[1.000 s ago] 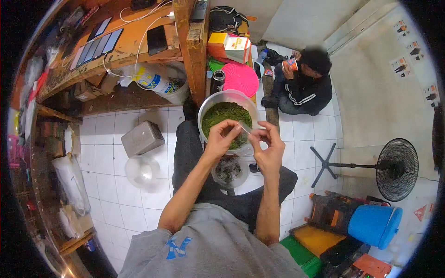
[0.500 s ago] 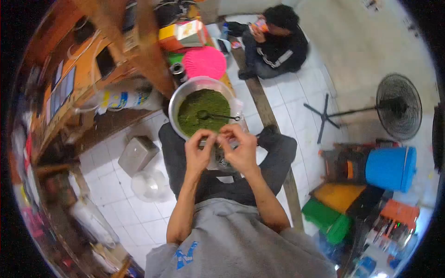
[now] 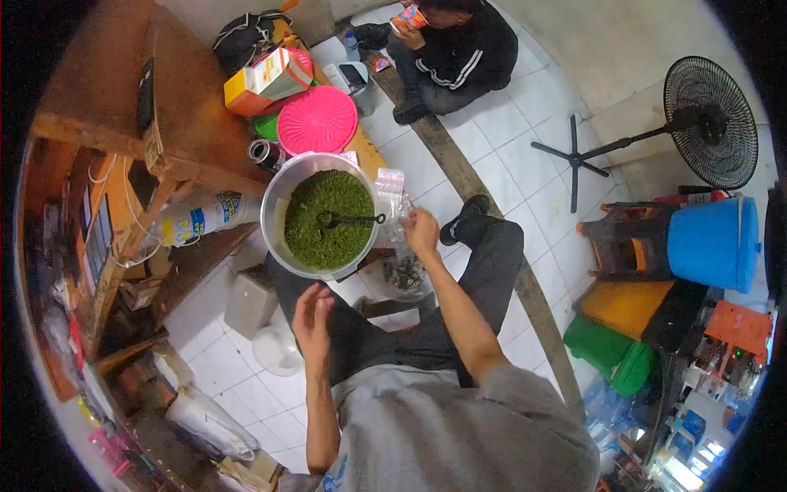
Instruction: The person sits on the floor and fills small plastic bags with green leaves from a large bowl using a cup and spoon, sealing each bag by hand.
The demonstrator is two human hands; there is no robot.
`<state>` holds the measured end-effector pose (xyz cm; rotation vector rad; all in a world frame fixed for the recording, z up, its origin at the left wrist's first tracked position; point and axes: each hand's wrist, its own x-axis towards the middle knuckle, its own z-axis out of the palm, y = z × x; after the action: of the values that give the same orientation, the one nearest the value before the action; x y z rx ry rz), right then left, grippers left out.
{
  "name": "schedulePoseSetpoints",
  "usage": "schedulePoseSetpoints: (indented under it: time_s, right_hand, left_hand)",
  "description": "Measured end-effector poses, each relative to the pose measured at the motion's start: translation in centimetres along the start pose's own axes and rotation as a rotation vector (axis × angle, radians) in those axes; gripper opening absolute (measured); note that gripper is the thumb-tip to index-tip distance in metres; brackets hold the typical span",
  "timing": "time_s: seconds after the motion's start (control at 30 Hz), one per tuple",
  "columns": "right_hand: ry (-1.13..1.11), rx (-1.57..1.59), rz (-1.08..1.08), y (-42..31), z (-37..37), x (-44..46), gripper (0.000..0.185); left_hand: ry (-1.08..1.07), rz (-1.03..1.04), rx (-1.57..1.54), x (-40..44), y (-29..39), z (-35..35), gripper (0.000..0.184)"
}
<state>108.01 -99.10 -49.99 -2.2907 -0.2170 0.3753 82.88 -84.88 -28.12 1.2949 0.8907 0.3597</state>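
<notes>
A metal bowl (image 3: 270, 205) of chopped dry green leaves (image 3: 324, 193) stands in front of my lap. A black measuring spoon (image 3: 352, 219) rests on the leaves, its handle pointing right. My right hand (image 3: 422, 235) is beside the bowl's right edge, fingertips pinched on a clear plastic bag (image 3: 397, 226). Small clear zip bags (image 3: 390, 182) lie just beyond it. My left hand (image 3: 312, 316) hovers below the bowl's near rim, fingers loosely apart and holding nothing. Between my legs, a clear tub (image 3: 376, 283) contains small packets (image 3: 404, 272) with dark contents.
A pink lid (image 3: 317, 120), a dark jar (image 3: 265, 153) and a yellow-white box (image 3: 266, 82) sit beyond the bowl. Another person (image 3: 459, 49) sits on the floor, holding an orange packet. A fan (image 3: 710, 123) and blue bucket (image 3: 710, 244) are at right, wooden shelving (image 3: 98, 176) left.
My hands were together at the bowl's near edge and are now apart. The left has drawn back and down; the right has moved to the bags. The view has shifted.
</notes>
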Motion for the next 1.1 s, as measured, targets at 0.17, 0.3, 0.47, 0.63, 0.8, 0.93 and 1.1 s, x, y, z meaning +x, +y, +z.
schedulePoseSetpoints:
  time_s: [0.17, 0.3, 0.47, 0.63, 0.8, 0.93, 1.1]
  right_hand:
    - [0.320, -0.211, 0.123, 1.1, 2.6, 4.3, 0.029]
    - [0.278, -0.077, -0.065, 3.9, 2.2, 5.2, 0.021]
    - [0.007, 0.011, -0.107, 0.0, -3.6, 2.5, 0.016]
    - [-0.115, 0.230, -0.010, -4.6, -9.0, -2.9, 0.021]
    - [-0.153, 0.207, -0.186, -13.1, -15.2, -10.6, 0.018]
    - [-0.200, 0.133, -0.322, -18.0, -16.6, -13.3, 0.014]
    - [-0.209, 0.107, -0.446, -19.2, -16.2, -14.1, 0.013]
  left_hand:
    - [-0.013, 0.009, 0.054, -0.8, -0.7, -0.3, 0.033]
    - [0.015, -0.037, 0.036, -1.3, -1.5, 0.0, 0.031]
    - [-0.080, -0.049, 0.006, -0.9, -1.3, 1.2, 0.031]
    - [-0.153, 0.019, 0.146, -0.1, 0.9, 3.6, 0.023]
    - [-0.245, 0.120, 0.283, 0.3, 2.9, 6.3, 0.021]
    - [-0.255, 0.256, 0.362, 0.3, 4.2, 7.1, 0.022]
    - [-0.212, 0.232, 0.417, 0.1, 4.7, 6.7, 0.022]
